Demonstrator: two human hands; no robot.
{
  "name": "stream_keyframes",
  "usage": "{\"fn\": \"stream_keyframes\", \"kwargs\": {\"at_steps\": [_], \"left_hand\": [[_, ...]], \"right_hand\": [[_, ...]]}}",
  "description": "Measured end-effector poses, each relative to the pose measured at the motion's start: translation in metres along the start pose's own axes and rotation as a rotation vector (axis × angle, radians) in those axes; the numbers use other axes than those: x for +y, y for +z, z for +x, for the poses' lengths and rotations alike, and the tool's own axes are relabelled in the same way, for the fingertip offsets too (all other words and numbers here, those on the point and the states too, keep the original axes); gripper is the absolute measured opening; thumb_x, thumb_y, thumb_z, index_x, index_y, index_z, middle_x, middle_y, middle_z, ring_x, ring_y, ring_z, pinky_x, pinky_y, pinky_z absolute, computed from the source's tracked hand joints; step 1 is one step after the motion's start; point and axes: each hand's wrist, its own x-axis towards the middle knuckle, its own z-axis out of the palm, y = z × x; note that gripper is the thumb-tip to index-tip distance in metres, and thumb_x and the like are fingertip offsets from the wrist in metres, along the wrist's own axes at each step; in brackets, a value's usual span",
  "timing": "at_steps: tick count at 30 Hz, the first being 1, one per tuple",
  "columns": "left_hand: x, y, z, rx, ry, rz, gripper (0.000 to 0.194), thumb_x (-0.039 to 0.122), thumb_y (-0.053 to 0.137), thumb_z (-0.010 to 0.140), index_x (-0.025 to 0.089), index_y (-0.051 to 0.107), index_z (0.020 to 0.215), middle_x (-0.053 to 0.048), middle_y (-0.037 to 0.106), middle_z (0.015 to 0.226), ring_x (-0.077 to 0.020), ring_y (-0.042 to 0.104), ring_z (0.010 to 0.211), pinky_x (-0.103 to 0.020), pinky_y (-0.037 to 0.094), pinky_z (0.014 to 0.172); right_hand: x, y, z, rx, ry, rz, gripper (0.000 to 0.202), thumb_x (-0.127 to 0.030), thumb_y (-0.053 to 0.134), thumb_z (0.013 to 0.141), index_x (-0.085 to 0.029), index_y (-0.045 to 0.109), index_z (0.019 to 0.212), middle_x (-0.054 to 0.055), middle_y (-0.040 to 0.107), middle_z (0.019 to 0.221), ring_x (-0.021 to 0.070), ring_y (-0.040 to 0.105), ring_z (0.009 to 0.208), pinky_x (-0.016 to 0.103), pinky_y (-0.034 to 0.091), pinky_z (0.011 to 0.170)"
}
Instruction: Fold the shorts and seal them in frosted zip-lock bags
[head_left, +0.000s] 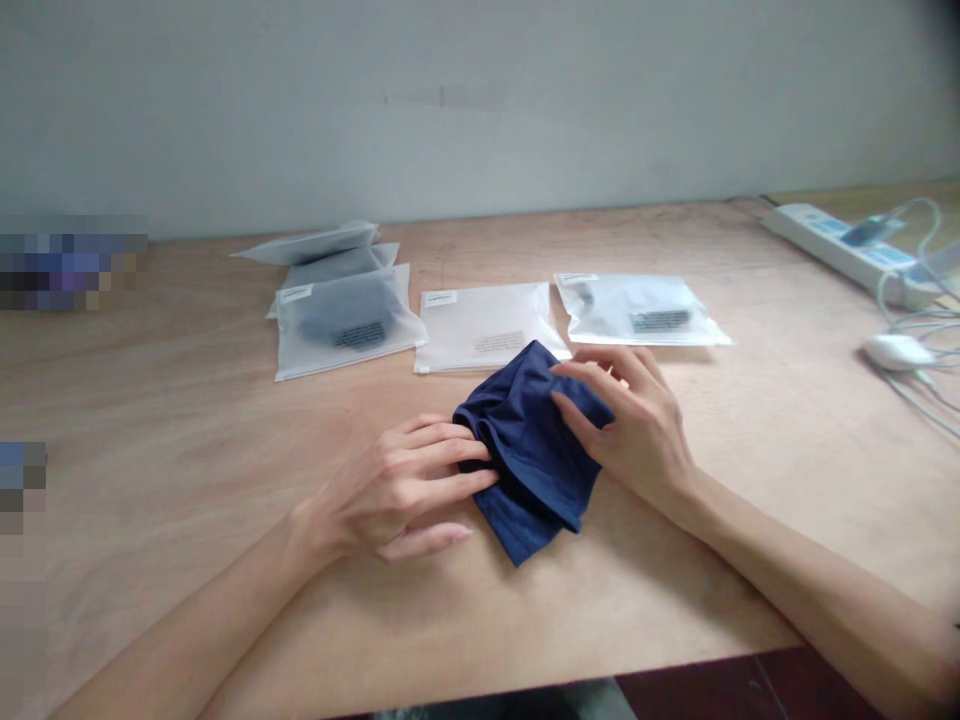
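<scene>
A folded navy blue cloth (544, 440) lies on the wooden table (360, 620), its lower corner pointing toward the front edge. My left hand (420, 480) is on its left side, fingers spread, the fingertips touching the cloth's edge near a dark fold and the thumb resting apart from it. Over the cloth's upper right part is my right hand (634, 415), fingers curved and thumb apart, with the tips at the fabric; part of the cloth is hidden beneath it. Neither hand is closed around the cloth.
Behind the cloth lie a flat frosted bag (487, 315), a filled one (637, 320) to the right, and several stacked filled bags (345, 325) to the left. A white power strip (840, 250), cables and a white adapter (896, 350) are at the right.
</scene>
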Motion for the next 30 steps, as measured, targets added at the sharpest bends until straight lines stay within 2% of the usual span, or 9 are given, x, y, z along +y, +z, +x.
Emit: {"fn": "stream_keyframes", "kwargs": {"at_steps": [2,6,12,15,18,22,26,28,30], "left_hand": [[0.000,0.002,0.000,-0.008,-0.002,0.015,0.042,0.040,0.053,0.103,0.014,0.065,0.133,-0.016,0.067,0.134,-0.0301,0.060,0.127,-0.048,0.045,0.112],[0.000,0.004,-0.001,0.010,-0.003,0.031,0.041,0.041,0.056,0.102,0.016,0.066,0.132,-0.015,0.069,0.130,-0.0298,0.060,0.127,-0.050,0.042,0.115],[0.006,0.000,-0.001,0.103,-0.038,0.074,0.031,0.038,0.064,0.097,0.020,0.073,0.121,-0.016,0.060,0.132,-0.0312,0.054,0.123,-0.051,0.048,0.108],[0.008,-0.004,0.001,0.141,-0.058,0.104,0.026,0.037,0.065,0.097,0.020,0.075,0.114,-0.015,0.060,0.126,-0.0296,0.053,0.119,-0.046,0.051,0.103],[0.004,-0.009,0.000,0.183,-0.103,0.131,0.020,0.033,0.063,0.098,0.019,0.076,0.102,-0.014,0.063,0.122,-0.0294,0.054,0.117,-0.043,0.052,0.099],[-0.011,-0.014,-0.007,0.094,-0.093,0.023,0.042,0.040,0.040,0.107,0.018,0.067,0.083,-0.010,0.072,0.098,-0.0264,0.061,0.102,-0.043,0.049,0.093],[-0.026,-0.016,-0.015,0.043,-0.178,0.022,0.043,0.037,0.037,0.106,0.018,0.060,0.075,-0.007,0.069,0.084,-0.0229,0.063,0.085,-0.042,0.046,0.088],[-0.029,-0.019,-0.017,0.021,-0.249,0.058,0.037,0.034,0.046,0.103,0.019,0.058,0.072,-0.006,0.066,0.078,-0.0215,0.061,0.080,-0.041,0.045,0.084],[-0.029,-0.022,-0.016,-0.013,-0.295,0.078,0.033,0.031,0.053,0.098,0.019,0.054,0.068,-0.004,0.063,0.075,-0.0206,0.059,0.077,-0.039,0.044,0.081]], "right_hand": [[-0.012,-0.002,-0.004,-0.132,-0.115,0.120,0.015,-0.024,0.065,0.093,-0.018,0.068,0.107,0.010,0.070,0.101,0.0231,0.063,0.089,0.038,0.054,0.080],[-0.033,0.001,-0.014,-0.360,-0.164,0.071,0.036,-0.040,0.071,0.087,-0.017,0.066,0.113,0.012,0.068,0.105,0.0273,0.060,0.090,0.042,0.052,0.079],[-0.034,0.010,-0.019,-0.239,-0.168,0.006,0.013,-0.015,0.057,0.092,-0.017,0.067,0.100,0.009,0.072,0.093,0.0228,0.064,0.080,0.035,0.051,0.070],[-0.029,0.009,-0.017,-0.168,-0.018,0.100,0.014,-0.014,0.056,0.091,-0.020,0.064,0.101,0.006,0.073,0.090,0.0204,0.068,0.076,0.031,0.052,0.067],[-0.024,0.003,-0.013,-0.140,0.303,0.330,0.028,-0.023,0.060,0.091,-0.024,0.059,0.119,0.004,0.074,0.093,0.0195,0.070,0.076,0.031,0.055,0.068],[-0.017,-0.008,-0.003,-0.173,0.583,0.738,0.063,-0.030,0.060,0.091,-0.035,0.036,0.149,0.003,0.073,0.113,0.0180,0.069,0.072,0.029,0.054,0.059],[-0.007,-0.012,0.006,-0.174,0.557,0.666,0.035,-0.033,0.060,0.088,-0.030,0.062,0.123,0.004,0.070,0.114,0.0201,0.067,0.084,0.029,0.053,0.064],[-0.003,-0.010,0.007,-0.160,0.573,0.590,0.024,-0.040,0.061,0.090,-0.027,0.064,0.110,0.003,0.069,0.104,0.0190,0.064,0.080,0.029,0.050,0.063],[0.002,-0.007,0.005,-0.193,0.628,0.552,0.033,-0.049,0.066,0.087,-0.028,0.059,0.112,0.002,0.068,0.097,0.0171,0.060,0.071,0.028,0.047,0.057]]}}
